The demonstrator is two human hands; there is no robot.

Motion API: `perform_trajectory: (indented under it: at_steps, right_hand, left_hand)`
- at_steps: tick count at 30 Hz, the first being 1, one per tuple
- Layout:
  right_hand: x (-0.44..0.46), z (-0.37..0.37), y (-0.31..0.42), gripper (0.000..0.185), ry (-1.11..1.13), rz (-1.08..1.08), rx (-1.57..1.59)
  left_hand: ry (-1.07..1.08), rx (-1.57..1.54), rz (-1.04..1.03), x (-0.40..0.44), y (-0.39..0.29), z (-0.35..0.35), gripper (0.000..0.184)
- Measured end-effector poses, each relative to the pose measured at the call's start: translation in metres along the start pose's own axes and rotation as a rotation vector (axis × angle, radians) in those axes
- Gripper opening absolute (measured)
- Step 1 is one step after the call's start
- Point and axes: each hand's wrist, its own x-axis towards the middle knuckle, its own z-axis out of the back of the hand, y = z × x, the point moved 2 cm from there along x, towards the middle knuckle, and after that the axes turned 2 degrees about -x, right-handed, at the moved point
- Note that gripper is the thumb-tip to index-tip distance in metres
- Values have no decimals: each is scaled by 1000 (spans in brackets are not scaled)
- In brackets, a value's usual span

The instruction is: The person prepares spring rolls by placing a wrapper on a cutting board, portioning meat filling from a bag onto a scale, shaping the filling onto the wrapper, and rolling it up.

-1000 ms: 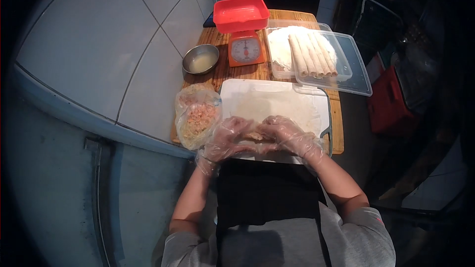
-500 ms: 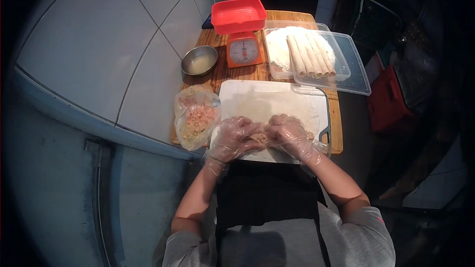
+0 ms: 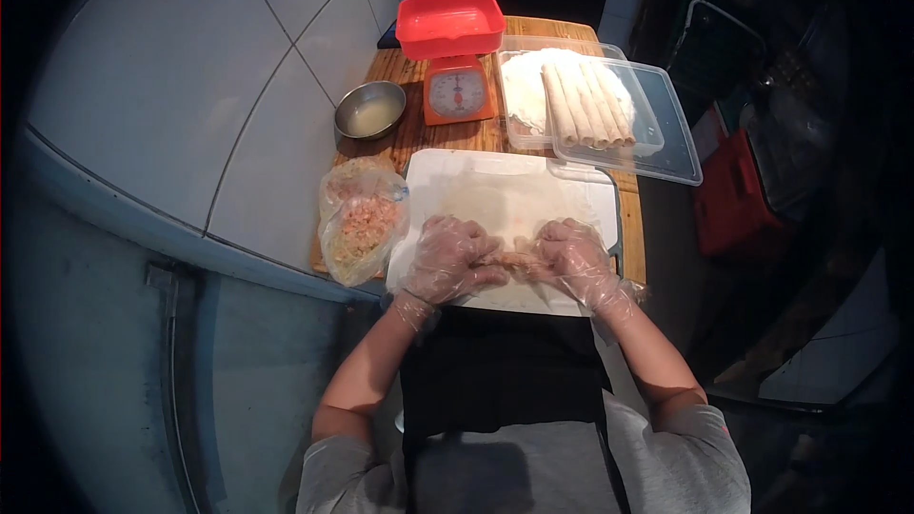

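Observation:
Both hands wear clear plastic gloves and are over the near part of a white cutting board (image 3: 409,257). My left hand (image 3: 452,259), fingers curled, pinches the left end of a strip of pinkish filling (image 3: 519,262). At the strip's right end, my right hand (image 3: 574,259) has its fingers closed on it too. Beneath and beyond the strip lies a thin pale wrapper sheet (image 3: 514,200), flat on the board. A plastic bag of pink chopped filling (image 3: 367,224) rests left of my left hand.
Behind the board stand a metal bowl (image 3: 371,111) of cloudy liquid and an orange scale (image 3: 458,92) with a red tray (image 3: 451,24). At the back right, several pale rolls (image 3: 586,105) lie on a clear plastic lid (image 3: 671,148) over a container. A tiled wall borders the left.
My hands have moved apart, and the filling strip now shows between them. The whole view has shifted slightly, with the table appearing further left.

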Motion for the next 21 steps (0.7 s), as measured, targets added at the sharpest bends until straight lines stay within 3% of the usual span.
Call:
perform_trajectory:
  at_steps: [3, 6, 9, 12, 18, 21]
  right_hand:
    - [-10, -2, -11, 21, -17, -5, 73]
    - [-15, 3, -12, 24, -128, 1, 140]
    - [-21, 4, -19, 26, -10, -128, 204]
    - [-21, 10, -15, 26, -120, -83, 286]
    - [-30, 7, -28, 25, -46, -131, 290]
    - [-31, 12, -28, 24, -145, -75, 295]
  left_hand:
    - [30, -2, 78, 5, -11, 4, 38]
    - [-49, -23, 20, 10, -23, -1, 32]
    - [30, -15, 14, 17, -25, -14, 28]
    - [62, 52, -22, 23, -26, -25, 21]
    - [-38, 39, -81, 27, -28, -42, 23]
    - [-57, 27, -126, 29, -29, -55, 24]
